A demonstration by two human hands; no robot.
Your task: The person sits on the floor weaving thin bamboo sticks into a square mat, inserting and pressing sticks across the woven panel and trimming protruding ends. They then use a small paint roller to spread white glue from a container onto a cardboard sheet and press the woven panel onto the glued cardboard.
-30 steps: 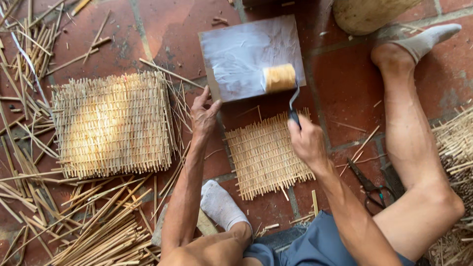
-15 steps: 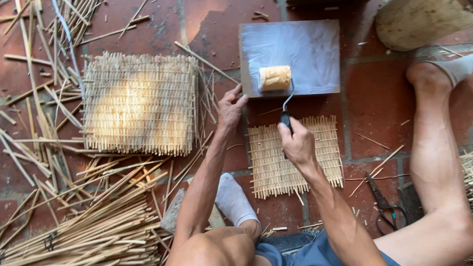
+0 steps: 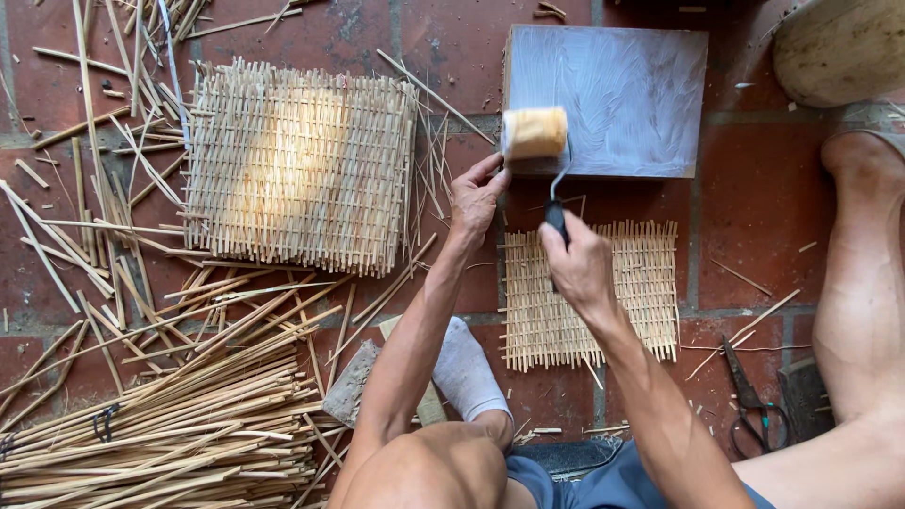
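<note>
Right hand (image 3: 577, 266): fist wrapped round the dark handle of a small paint roller (image 3: 535, 134), whose yellowish sleeve rests on the near left corner of the board.

Left hand (image 3: 476, 200): fingers loosely spread, fingertips touching the board's near left edge, just beside the roller sleeve.

Board (image 3: 622, 94): flat grey rectangle on the floor, far centre-right, streaked with a whitish wet film, probably glue.

Small woven bamboo mat (image 3: 622, 292): lies flat just near of the board, partly under the right forearm; surface looks dry.

Large woven bamboo mat (image 3: 297, 170): left of the board, well apart from both hands.

Loose bamboo strips (image 3: 160, 415): heaped near left, more scattered far left.

Scissors (image 3: 754, 401): near right, on the tiled floor (image 3: 745, 207).

Step in hand, as judged: loading the roller on the coated board. Next move would call for lifting the sleeve clear of the board's edge and bringing it down flat on the small mat, rolled with even pressure along the weave.
</note>
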